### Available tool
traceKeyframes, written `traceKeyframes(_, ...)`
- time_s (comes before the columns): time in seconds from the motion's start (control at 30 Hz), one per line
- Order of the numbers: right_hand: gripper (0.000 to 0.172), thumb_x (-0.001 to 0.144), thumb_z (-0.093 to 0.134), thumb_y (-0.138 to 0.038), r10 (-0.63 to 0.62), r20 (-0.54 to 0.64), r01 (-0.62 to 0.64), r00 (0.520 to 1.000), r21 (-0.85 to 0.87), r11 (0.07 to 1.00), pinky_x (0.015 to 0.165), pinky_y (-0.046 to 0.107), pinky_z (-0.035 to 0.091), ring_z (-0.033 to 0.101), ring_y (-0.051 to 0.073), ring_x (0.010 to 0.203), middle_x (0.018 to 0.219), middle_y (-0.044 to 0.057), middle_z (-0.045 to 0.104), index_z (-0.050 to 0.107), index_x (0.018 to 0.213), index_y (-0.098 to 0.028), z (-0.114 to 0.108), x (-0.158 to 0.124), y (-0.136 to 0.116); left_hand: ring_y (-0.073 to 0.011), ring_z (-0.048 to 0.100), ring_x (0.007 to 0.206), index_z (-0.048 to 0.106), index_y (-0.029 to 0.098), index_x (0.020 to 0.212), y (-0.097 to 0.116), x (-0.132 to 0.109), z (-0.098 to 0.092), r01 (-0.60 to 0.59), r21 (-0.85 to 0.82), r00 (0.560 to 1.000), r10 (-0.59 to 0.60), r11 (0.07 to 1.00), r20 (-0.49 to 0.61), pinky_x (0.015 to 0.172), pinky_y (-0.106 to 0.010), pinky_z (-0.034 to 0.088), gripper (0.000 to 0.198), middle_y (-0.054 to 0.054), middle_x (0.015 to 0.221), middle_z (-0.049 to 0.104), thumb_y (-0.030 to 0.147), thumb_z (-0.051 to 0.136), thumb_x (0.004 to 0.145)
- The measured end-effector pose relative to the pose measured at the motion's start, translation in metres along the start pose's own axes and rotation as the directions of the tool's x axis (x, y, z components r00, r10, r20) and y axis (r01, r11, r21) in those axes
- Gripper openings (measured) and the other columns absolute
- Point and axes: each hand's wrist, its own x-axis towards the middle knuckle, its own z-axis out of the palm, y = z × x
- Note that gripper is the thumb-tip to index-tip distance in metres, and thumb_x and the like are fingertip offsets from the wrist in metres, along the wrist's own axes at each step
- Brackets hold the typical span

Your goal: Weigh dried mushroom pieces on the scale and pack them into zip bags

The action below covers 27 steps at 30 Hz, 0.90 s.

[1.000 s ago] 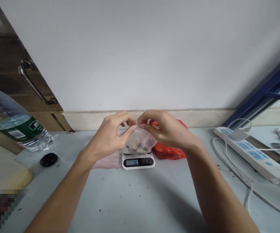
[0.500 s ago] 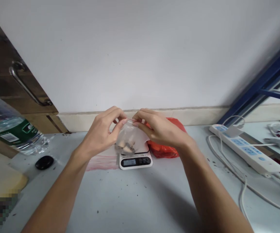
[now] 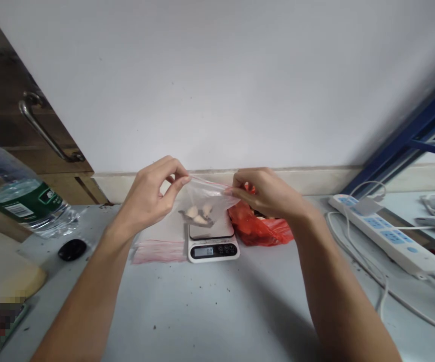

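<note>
A clear zip-lock bag (image 3: 217,201) hangs stretched between my two hands, with several pale pieces (image 3: 199,215) at its bottom whose kind I cannot make out. My left hand (image 3: 155,193) pinches the top left corner of the bag. At the other end of the red-lined top edge, my right hand (image 3: 264,193) pinches the bag too. Below and behind the bag sits a small white digital scale (image 3: 214,251), its display reading like 0.0. A stack of zip-lock bags (image 3: 160,251) lies to the scale's left. To its right is a red plastic bag (image 3: 258,229), partly behind my right hand.
On the left stand a large water bottle (image 3: 28,201) and a round black object (image 3: 72,249). A white power strip (image 3: 386,234) with cables (image 3: 364,266) occupies the right side. A wall (image 3: 217,90) rises behind the table; a blue metal frame (image 3: 398,125) leans at right.
My hands have moved apart, pulling the bag's top edge wide and taut. The pale pieces in it hang slightly higher, and more of the scale's plate shows.
</note>
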Motion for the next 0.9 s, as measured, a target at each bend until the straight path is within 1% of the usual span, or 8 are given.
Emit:
traceKeyframes(0.2,0.052,0.092,0.064,-0.043,0.113,-0.070,-0.121,0.991,-0.119,0.985,0.054,0.028,0.027,0.037,0.010,0.051,0.050,-0.004,0.045,0.038,0.052,-0.022,-0.003,-0.002,0.009,-0.0159,0.061,0.071,0.059,0.022,0.081,0.002,0.000,0.001,-0.080,0.021,0.995,0.081,0.997,-0.053,0.067,-0.027,0.052,0.017,0.001,0.078,0.065,0.024,0.054,0.097)
traceKeyframes(0.33,0.032,0.076,0.078,-0.047,0.052,-0.098,-0.055,0.994,-0.024,0.998,0.060,0.028,0.040,0.056,0.016,0.067,0.076,0.003,0.067,0.063,0.074,-0.020,-0.010,-0.008,0.013,-0.0148,0.063,0.076,0.064,0.020,0.088,0.009,-0.002,0.009,-0.201,0.044,0.975,0.204,0.979,-0.089,0.072,-0.026,0.052,0.013,0.000,0.084,0.066,0.018,0.056,0.099)
traceKeyframes(0.43,0.036,0.080,0.074,-0.043,-0.082,0.069,0.071,0.994,0.146,0.987,0.073,0.032,0.051,0.065,0.021,0.088,0.107,0.009,0.073,0.069,0.108,-0.021,-0.010,-0.015,0.007,-0.0141,0.064,0.080,0.068,0.020,0.095,0.021,-0.006,0.025,-0.340,0.045,0.934,0.343,0.939,-0.105,0.074,-0.026,0.054,0.014,-0.002,0.092,0.066,0.013,0.057,0.099)
traceKeyframes(0.53,0.022,0.092,0.055,-0.031,-0.157,0.310,0.104,0.938,0.181,0.978,0.070,0.033,0.052,0.065,0.020,0.075,0.089,0.006,0.074,0.073,0.097,-0.020,-0.008,-0.023,0.004,-0.0154,0.065,0.086,0.068,0.022,0.105,0.034,-0.009,0.043,-0.412,0.043,0.898,0.414,0.910,-0.152,0.080,-0.030,0.056,0.015,-0.003,0.099,0.067,0.012,0.058,0.100)
traceKeyframes(0.6,0.030,0.095,0.048,-0.032,-0.127,0.320,0.059,0.939,0.213,0.975,0.068,0.033,0.052,0.065,0.020,0.070,0.079,0.005,0.074,0.074,0.088,-0.019,-0.014,-0.031,0.010,-0.0167,0.067,0.092,0.066,0.023,0.115,0.040,-0.011,0.050,-0.406,0.013,0.900,0.402,0.914,-0.168,0.085,-0.033,0.057,0.017,-0.004,0.106,0.068,0.017,0.060,0.100)
traceKeyframes(0.7,0.040,0.098,0.048,-0.044,0.066,0.044,-0.076,0.997,0.284,0.956,0.074,0.036,0.057,0.073,0.025,0.080,0.085,0.007,0.079,0.078,0.089,-0.020,-0.033,-0.052,0.032,-0.0177,0.067,0.100,0.064,0.024,0.123,0.043,-0.013,0.055,-0.338,-0.064,0.937,0.329,0.939,-0.118,0.091,-0.033,0.057,0.022,-0.005,0.111,0.069,0.021,0.060,0.101)
traceKeyframes(0.8,0.035,0.095,0.052,-0.039,0.279,-0.384,-0.215,0.880,0.201,0.956,0.090,0.046,0.058,0.073,0.034,0.106,0.108,0.012,0.080,0.080,0.104,-0.020,-0.050,-0.077,0.065,-0.0197,0.067,0.105,0.066,0.021,0.122,0.042,-0.013,0.058,-0.244,-0.124,0.965,0.253,0.962,0.062,0.094,-0.034,0.057,0.023,-0.007,0.114,0.068,0.025,0.055,0.103)
traceKeyframes(0.9,0.046,0.087,0.051,-0.021,0.338,-0.462,-0.373,0.820,0.016,0.928,0.101,0.055,0.054,0.068,0.039,0.120,0.126,0.015,0.075,0.074,0.127,-0.018,-0.044,-0.103,0.102,-0.0236,0.064,0.113,0.067,0.022,0.123,0.042,-0.014,0.065,-0.179,-0.137,0.948,0.208,0.974,0.240,0.100,-0.040,0.055,0.027,-0.009,0.120,0.067,0.030,0.050,0.104)
